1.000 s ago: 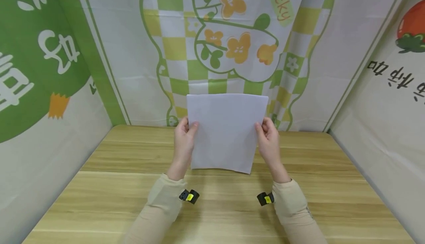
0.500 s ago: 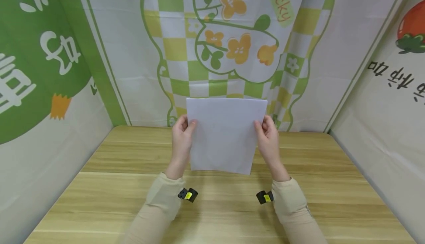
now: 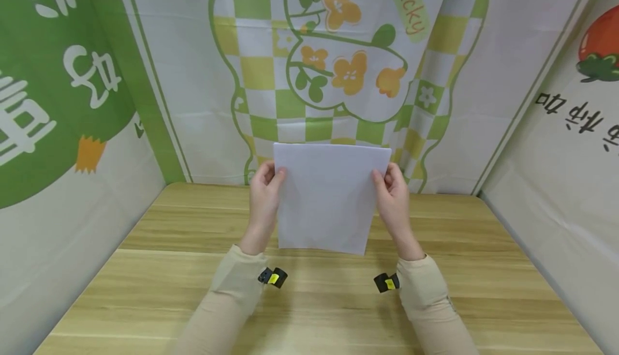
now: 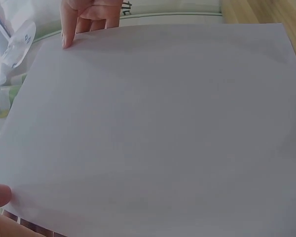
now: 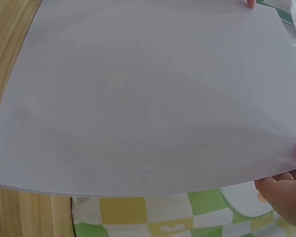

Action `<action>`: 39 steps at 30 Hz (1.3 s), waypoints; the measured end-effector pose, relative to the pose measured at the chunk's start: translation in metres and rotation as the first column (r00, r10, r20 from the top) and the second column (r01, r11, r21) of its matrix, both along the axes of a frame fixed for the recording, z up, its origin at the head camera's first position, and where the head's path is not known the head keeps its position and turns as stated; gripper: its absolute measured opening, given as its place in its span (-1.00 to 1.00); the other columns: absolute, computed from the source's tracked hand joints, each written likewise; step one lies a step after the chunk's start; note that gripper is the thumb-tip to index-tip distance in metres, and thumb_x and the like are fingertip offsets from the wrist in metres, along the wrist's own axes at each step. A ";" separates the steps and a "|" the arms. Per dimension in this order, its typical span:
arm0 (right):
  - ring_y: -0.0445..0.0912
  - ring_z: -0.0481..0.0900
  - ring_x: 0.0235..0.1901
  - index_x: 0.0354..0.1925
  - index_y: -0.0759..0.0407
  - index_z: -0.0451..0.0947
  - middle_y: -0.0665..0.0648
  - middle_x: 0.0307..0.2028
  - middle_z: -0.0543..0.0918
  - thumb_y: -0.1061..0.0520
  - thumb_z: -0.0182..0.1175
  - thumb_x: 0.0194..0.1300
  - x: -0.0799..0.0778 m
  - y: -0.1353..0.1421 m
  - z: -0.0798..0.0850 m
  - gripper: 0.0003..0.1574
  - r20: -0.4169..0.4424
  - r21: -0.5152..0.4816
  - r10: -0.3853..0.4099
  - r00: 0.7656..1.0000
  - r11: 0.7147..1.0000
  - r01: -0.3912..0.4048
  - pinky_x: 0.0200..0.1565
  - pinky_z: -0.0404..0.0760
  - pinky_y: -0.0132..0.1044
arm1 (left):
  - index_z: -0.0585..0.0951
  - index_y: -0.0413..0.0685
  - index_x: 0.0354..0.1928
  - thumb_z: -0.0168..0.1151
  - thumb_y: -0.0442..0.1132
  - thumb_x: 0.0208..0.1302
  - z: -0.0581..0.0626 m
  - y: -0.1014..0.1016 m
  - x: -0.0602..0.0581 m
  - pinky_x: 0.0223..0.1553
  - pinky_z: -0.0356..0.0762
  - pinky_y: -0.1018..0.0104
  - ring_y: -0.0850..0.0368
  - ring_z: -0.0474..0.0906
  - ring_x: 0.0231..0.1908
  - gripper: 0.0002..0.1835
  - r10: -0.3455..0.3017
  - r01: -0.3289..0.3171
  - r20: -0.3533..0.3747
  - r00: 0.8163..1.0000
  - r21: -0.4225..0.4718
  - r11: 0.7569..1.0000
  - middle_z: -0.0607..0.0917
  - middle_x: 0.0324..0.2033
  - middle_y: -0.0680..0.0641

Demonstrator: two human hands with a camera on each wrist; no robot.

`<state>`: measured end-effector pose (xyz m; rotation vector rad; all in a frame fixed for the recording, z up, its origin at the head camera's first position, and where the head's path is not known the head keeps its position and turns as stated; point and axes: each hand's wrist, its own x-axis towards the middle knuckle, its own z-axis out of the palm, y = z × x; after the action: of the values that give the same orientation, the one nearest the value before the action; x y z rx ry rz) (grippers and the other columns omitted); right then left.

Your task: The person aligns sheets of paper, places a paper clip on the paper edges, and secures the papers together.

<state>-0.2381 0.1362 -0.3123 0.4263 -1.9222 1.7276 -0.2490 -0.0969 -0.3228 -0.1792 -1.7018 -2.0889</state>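
Observation:
A blank white sheaf of paper (image 3: 329,199) is held up, facing the head camera, its lower edge above the wooden table. In the right wrist view a thin layered edge shows along the paper (image 5: 138,98). My left hand (image 3: 264,194) pinches its left side, thumb on the near face and fingers behind. On the opposite side my right hand (image 3: 394,196) grips it the same way. The left wrist view has the paper (image 4: 158,128) filling most of the frame, with the right hand (image 4: 91,15) at the far edge. Most of the fingers are hidden behind the paper.
Below the hands lies a wood-grain table (image 3: 329,312). A green and white checked curtain (image 3: 261,75) with orange flowers hangs close behind it. Printed cloth walls (image 3: 546,167) rise on both sides. Each wrist wears a small black camera (image 3: 386,282).
The paper's top edge has dropped slightly in the head view, while both hands have risen a little. Both hands keep their hold on its sides.

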 end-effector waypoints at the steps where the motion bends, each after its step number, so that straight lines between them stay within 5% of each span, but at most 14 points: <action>1: -0.19 0.60 -0.26 0.02 0.55 0.34 0.48 -0.16 0.58 0.33 -0.04 0.41 0.000 0.000 0.001 -0.69 -0.002 0.000 -0.004 1.000 1.000 0.004 -0.24 0.57 -0.41 | 0.50 -0.34 -0.08 0.05 -0.42 0.32 0.001 0.000 0.000 -0.12 0.41 0.39 0.19 0.49 -0.20 -0.82 0.004 -0.004 0.002 1.000 -0.002 1.000 0.59 -0.20 -0.08; 14: -0.14 0.60 -0.33 -0.01 0.57 0.37 0.52 -0.24 0.59 0.33 -0.02 0.39 -0.001 -0.002 0.011 -0.70 -0.036 0.013 -0.010 0.999 1.000 0.011 -0.34 0.58 -0.40 | 0.49 -0.34 -0.01 0.02 -0.35 0.38 0.006 -0.003 -0.006 -0.15 0.42 0.40 0.14 0.48 -0.21 -0.77 0.012 -0.012 0.004 1.000 -0.064 0.998 0.58 -0.18 -0.17; 39: -0.18 0.60 -0.31 0.00 0.56 0.36 0.49 -0.22 0.58 0.33 -0.05 0.41 -0.002 -0.004 0.021 -0.71 -0.044 0.012 0.007 0.999 1.000 -0.006 -0.30 0.58 -0.41 | 0.49 -0.34 -0.04 -0.01 -0.39 0.38 0.017 0.000 0.003 -0.20 0.44 0.42 0.22 0.49 -0.26 -0.80 0.023 -0.023 -0.009 1.000 -0.014 1.000 0.58 -0.25 -0.09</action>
<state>-0.2399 0.1322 -0.2917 0.4716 -1.9027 1.6981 -0.2460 -0.0972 -0.3059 -0.1725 -1.7057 -2.0568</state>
